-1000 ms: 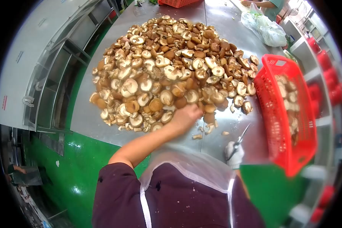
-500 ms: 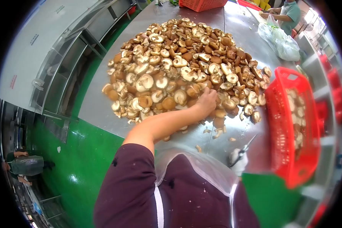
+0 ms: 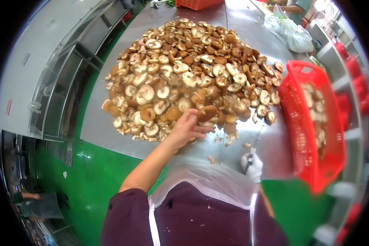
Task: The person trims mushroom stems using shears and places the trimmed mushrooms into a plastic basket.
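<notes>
A large heap of shiitake mushrooms (image 3: 160,69), brown caps and pale gills mixed, lies on the steel table (image 3: 110,139). At its near edge my bare left hand (image 3: 186,130) pinches one shiitake mushroom (image 3: 208,113) between thumb and forefinger, the other fingers spread. My right hand (image 3: 255,169), in a white glove, is at the table's near edge. It grips what looks like a pair of scissors (image 3: 251,156) with dark handles, partly covered by the fingers. Cut stems (image 3: 211,159) lie scattered between the hands.
On the right stands a red plastic basket (image 3: 301,123) with mushrooms inside. Beyond it sit a clear plastic bag (image 3: 289,35) and another person's arm (image 3: 293,8). An orange-red basket (image 3: 197,3) is at the far end. A second person (image 3: 41,205) is at lower left.
My left hand has drawn back from the heap toward me and left, now with a mushroom in its fingers. My right hand has shifted slightly up and left, its blade turned more upright.
</notes>
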